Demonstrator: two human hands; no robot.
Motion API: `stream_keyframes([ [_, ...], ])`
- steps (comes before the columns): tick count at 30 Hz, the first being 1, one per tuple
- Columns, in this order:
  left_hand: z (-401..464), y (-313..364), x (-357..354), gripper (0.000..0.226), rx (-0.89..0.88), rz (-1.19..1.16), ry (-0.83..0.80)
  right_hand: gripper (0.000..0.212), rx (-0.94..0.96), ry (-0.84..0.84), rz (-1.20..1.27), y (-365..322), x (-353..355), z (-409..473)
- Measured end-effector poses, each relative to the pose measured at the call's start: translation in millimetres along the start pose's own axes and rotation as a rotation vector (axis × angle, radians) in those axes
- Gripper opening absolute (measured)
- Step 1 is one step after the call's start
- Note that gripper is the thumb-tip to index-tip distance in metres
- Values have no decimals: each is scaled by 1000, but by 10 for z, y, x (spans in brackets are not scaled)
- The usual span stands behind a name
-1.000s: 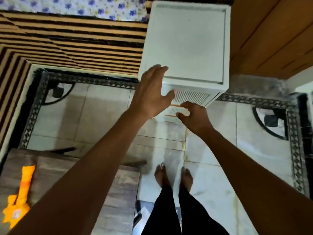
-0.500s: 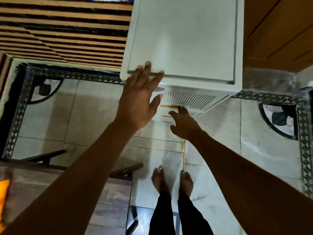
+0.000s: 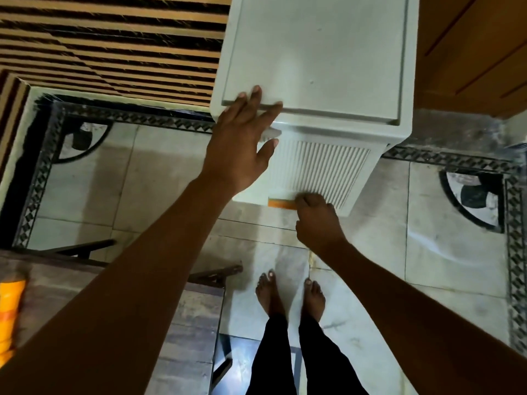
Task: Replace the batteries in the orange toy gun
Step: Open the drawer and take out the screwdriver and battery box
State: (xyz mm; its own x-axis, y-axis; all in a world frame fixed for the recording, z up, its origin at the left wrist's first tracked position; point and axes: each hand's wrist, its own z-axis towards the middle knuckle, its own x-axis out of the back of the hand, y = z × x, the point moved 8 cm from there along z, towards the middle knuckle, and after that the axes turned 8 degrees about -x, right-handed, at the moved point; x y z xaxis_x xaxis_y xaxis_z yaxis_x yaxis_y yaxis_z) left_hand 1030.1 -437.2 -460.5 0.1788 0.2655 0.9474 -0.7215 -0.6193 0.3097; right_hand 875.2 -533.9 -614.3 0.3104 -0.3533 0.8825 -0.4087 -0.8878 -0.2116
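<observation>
A white plastic drawer cabinet (image 3: 313,58) stands on the floor ahead of me. My left hand (image 3: 242,141) lies flat with straight fingers on the front edge of its top. My right hand (image 3: 316,220) curls its fingers round the orange handle (image 3: 281,202) of the ribbed drawer front (image 3: 319,172), low on the cabinet. The orange toy gun (image 3: 10,309) lies on the wooden table (image 3: 182,323) at the far left edge, mostly cut off by the frame. No batteries are in sight.
A striped brown and black wall panel (image 3: 114,47) rises at the back left, and a wooden door (image 3: 479,52) stands right of the cabinet. The tiled floor (image 3: 427,252) has a patterned black border. My bare feet (image 3: 291,297) stand beside the table's right edge.
My left hand moved onto the cabinet's top front edge. My right hand slid down the ribbed front and closed round the orange handle. The view shifted closer to the cabinet.
</observation>
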Motion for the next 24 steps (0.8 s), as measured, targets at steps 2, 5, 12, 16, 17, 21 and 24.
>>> stream_keyframes([
  [2, 19, -2, 5, 60, 9, -7, -18, 44, 32, 85, -50, -60, 15, -302],
  [5, 28, 35, 46, 59, 18, 12, -43, 37, 98, 321, -60, -175, 200, -696],
  [12, 52, 32, 68, 65, 20, 56, -133, 23, 195, 679, -7, -242, 876, -1114],
  [16, 84, 36, 72, 63, 20, 55, -166, 23, 82, 812, -24, -209, 1208, -856],
  [17, 94, 32, 76, 62, 18, 61, -169, 23, 51, 807, -16, -194, 1268, -734],
  [21, 102, 31, 68, 58, 20, 67, -145, 18, -16, 787, 12, -137, 1445, -291],
  [24, 79, 34, 69, 55, 10, 69, -104, 30, -102, 784, 12, -58, 1561, -66],
])
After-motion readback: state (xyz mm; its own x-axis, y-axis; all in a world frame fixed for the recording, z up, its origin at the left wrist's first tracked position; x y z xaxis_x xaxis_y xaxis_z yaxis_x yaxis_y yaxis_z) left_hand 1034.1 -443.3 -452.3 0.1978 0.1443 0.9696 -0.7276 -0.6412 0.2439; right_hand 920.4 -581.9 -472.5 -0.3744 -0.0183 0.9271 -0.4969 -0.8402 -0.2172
